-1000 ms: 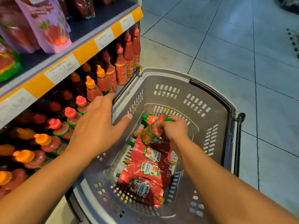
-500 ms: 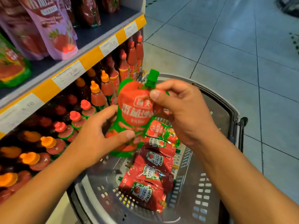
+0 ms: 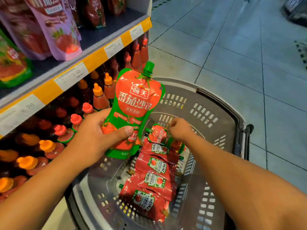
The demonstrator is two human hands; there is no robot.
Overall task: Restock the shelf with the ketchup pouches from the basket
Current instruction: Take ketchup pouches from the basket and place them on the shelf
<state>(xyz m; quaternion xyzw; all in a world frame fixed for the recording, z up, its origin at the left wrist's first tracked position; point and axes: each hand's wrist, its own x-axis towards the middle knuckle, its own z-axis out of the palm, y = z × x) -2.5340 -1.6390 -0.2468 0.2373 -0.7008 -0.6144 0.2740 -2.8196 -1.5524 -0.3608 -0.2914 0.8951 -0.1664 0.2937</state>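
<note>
My left hand (image 3: pixel 93 140) grips the lower part of a red and green ketchup pouch (image 3: pixel 137 100) and holds it upright, green cap on top, between the shelf and the basket. My right hand (image 3: pixel 180 130) is down inside the grey basket (image 3: pixel 216 103), fingers loosely curled and holding nothing I can see. It sits just right of a second red and green pouch (image 3: pixel 157 134) lying there. Several red Heinz pouches (image 3: pixel 154 181) lie stacked below that one in the basket.
On the left, the shelf edge (image 3: pixel 99 52) carries yellow strips and price tags. Sauce bottles (image 3: pixel 98 97) with orange and red caps fill the level below it. Pouches (image 3: pixel 64 30) stand on the upper level. Tiled floor (image 3: pixel 232 47) lies to the right.
The pouch passed from my right hand to my left, which now holds it alone and higher. My right hand let go and dropped back into the basket.
</note>
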